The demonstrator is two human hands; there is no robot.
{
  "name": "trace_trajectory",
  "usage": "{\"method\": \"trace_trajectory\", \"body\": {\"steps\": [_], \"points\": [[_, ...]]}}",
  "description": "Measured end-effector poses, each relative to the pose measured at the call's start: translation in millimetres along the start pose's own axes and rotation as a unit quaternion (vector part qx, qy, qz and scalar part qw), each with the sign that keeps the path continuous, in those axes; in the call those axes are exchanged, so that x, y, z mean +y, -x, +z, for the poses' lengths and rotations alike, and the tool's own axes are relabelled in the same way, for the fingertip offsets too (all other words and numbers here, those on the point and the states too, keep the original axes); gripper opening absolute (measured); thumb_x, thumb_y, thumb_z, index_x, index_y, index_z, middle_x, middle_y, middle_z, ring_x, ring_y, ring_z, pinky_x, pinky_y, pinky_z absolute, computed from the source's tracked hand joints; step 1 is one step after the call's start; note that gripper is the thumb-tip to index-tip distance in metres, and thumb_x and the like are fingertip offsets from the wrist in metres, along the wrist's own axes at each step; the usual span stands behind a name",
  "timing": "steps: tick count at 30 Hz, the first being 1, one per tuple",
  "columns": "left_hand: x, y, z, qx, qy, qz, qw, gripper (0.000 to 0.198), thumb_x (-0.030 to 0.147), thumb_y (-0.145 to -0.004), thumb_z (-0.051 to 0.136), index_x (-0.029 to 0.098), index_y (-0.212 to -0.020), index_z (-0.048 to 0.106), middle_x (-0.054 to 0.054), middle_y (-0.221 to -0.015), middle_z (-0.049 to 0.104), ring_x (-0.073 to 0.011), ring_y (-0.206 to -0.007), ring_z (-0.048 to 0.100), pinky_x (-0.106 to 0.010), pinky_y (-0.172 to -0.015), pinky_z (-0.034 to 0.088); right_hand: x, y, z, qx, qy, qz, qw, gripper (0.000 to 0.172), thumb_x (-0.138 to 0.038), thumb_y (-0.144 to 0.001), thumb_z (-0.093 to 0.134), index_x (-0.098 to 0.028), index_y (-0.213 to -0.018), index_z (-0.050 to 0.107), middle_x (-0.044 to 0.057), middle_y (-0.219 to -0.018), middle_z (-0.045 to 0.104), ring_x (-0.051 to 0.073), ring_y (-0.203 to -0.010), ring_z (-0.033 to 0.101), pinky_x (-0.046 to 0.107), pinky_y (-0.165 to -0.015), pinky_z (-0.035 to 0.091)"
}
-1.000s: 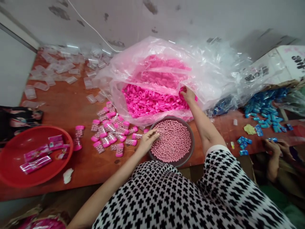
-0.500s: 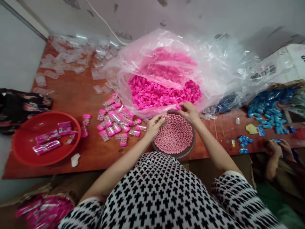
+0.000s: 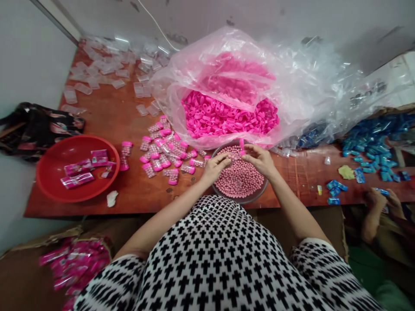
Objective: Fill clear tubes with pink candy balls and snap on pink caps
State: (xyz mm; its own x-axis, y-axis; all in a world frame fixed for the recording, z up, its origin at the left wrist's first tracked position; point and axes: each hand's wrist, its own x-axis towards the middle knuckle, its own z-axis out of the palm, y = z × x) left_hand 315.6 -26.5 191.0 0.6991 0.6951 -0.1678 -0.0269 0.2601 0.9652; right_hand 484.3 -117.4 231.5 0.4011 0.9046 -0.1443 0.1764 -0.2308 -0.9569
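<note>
White top [image 3: 207, 259] with black crosses [image 3: 210, 283], elbow-length sleeves [image 3: 311, 263], bare left hand [image 3: 215, 168], bare right hand [image 3: 259, 160].

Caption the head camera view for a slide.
Left hand and right hand over a bowl of pink balls beside a bag of pink caps.

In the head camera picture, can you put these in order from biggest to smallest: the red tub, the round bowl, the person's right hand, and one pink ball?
1. Red plastic basin
2. Round bowl
3. Right hand, though it is nearer the camera, so this ranking is unsure
4. Pink ball
</note>
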Motion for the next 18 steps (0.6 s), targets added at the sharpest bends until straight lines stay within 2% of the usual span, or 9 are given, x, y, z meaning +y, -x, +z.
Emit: {"method": "trace_trajectory", "body": {"steps": [3, 6, 13, 18], "points": [[-5, 1, -2.3, -0.011, -0.041, 0.01, 0.999, 0.035, 0.037, -0.076, 0.064, 0.016, -0.103, 0.07, -0.007, -0.106, 0.07, -0.0226, -0.097, 0.064, -0.035, -0.089, 0.049, -10, 2, 1, 0.008, 0.127, -0.11, 0.986, 0.042, -0.044, -0.077, 0.066, -0.024, -0.114, 0.061, 0.004, -0.099, 0.065, 0.018, -0.089, 0.061, 0.035, -0.082, 0.05], [-7, 3, -4.4, -0.007, -0.068, 0.025, 0.997, 0.033, 0.035, -0.077, 0.064, 0.016, -0.103, 0.071, -0.007, -0.104, 0.071, -0.0231, -0.094, 0.065, -0.035, -0.087, 0.05, -16, 4, 9, -0.025, 0.211, -0.173, 0.962, 0.031, -0.042, -0.083, 0.059, -0.022, -0.107, 0.064, 0.005, -0.093, 0.065, 0.018, -0.086, 0.06, 0.033, -0.08, 0.048], [6, 11, -7.2, -0.008, -0.124, 0.087, 0.988, 0.024, 0.032, -0.078, 0.063, 0.019, -0.094, 0.074, -0.007, -0.099, 0.073, -0.0222, -0.092, 0.065, -0.035, -0.088, 0.048, -17, 15, 18, -0.032, 0.28, -0.21, 0.936, 0.023, -0.041, -0.084, 0.058, -0.019, -0.084, 0.062, 0.003, -0.072, 0.056, 0.017, -0.069, 0.053, 0.029, -0.065, 0.043], [11, 9, -10.8, -0.072, -0.184, 0.113, 0.974, 0.022, 0.035, -0.079, 0.06, 0.019, -0.079, 0.075, -0.006, -0.082, 0.072, -0.0193, -0.076, 0.065, -0.03, -0.077, 0.048, -13, 19, 18, -0.068, 0.269, -0.193, 0.941, 0.024, -0.043, -0.085, 0.056, -0.02, -0.081, 0.061, 0.002, -0.071, 0.055, 0.016, -0.066, 0.051, 0.029, -0.062, 0.042]]}}
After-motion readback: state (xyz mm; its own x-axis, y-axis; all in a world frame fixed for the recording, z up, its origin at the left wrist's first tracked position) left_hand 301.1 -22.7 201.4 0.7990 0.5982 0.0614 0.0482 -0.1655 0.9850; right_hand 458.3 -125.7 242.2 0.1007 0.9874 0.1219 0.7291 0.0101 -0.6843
